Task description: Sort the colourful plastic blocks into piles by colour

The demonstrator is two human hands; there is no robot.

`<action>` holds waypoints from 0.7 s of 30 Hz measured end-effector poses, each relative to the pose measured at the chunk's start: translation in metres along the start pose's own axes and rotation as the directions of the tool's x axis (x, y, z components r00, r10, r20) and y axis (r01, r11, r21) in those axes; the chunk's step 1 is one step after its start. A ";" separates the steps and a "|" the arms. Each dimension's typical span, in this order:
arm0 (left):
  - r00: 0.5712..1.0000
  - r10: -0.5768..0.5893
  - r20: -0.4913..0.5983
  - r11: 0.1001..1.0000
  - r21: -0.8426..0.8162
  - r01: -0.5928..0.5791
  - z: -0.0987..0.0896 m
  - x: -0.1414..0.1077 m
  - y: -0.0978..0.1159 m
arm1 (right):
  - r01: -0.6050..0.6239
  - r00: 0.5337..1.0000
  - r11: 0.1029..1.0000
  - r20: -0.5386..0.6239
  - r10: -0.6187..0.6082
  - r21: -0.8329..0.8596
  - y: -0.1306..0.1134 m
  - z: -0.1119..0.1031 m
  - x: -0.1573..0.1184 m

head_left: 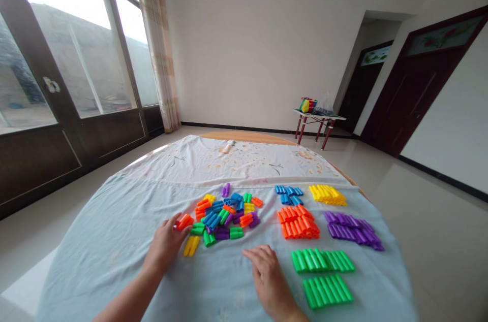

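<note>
My left hand [166,243] is at the left edge of a mixed pile of short plastic double tubes [222,233]. Its thumb and fingers close around an orange double tube [185,221]. Just below that pile lies a yellow double tube [191,246]. My right hand [267,276] rests on the cloth between the pile and the sorted groups, fingers loosely stretched out and holding nothing. Green double tubes [328,291] lie in two rows to its right. Beyond them are grouped orange tubes [299,223], purple tubes [354,229], blue tubes [288,194] and yellow tubes [327,195].
A light blue cloth [125,230] and a white floral cloth [244,159] cover the round table. Against the far wall stands a small table [319,115] with bags on it. Glass doors [84,47] are at the left, a dark red door [407,88] at the right.
</note>
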State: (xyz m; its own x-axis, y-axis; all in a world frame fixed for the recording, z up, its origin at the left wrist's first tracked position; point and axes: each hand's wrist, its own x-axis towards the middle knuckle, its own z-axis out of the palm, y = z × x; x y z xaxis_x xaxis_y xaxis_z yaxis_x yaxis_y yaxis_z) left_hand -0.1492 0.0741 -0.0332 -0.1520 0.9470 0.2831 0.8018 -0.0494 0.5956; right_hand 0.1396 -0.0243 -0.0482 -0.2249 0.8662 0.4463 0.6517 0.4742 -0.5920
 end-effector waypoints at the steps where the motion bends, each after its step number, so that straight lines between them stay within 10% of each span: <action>1: 1.000 0.007 0.009 1.000 0.008 -0.007 0.000 0.003 -0.001 | -0.006 1.000 1.000 -0.001 0.006 -0.002 -0.001 -0.001 0.001; 9: 0.983 0.182 -0.002 0.983 -0.021 -0.182 -0.011 -0.012 0.004 | -0.031 0.999 1.000 -0.035 0.031 0.003 -0.003 -0.001 0.003; 21: 0.752 0.603 0.266 0.791 -0.080 -0.606 0.007 -0.071 0.065 | -0.033 0.999 0.999 0.010 0.034 -0.022 -0.001 -0.001 0.000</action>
State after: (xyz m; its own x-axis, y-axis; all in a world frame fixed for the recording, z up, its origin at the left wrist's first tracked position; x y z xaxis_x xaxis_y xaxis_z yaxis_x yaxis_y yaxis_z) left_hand -0.0824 0.0061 -0.0193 0.5232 0.7666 0.3723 0.6799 -0.6388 0.3600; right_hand 0.1394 -0.0249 -0.0474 -0.2101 0.8831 0.4194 0.6746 0.4414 -0.5916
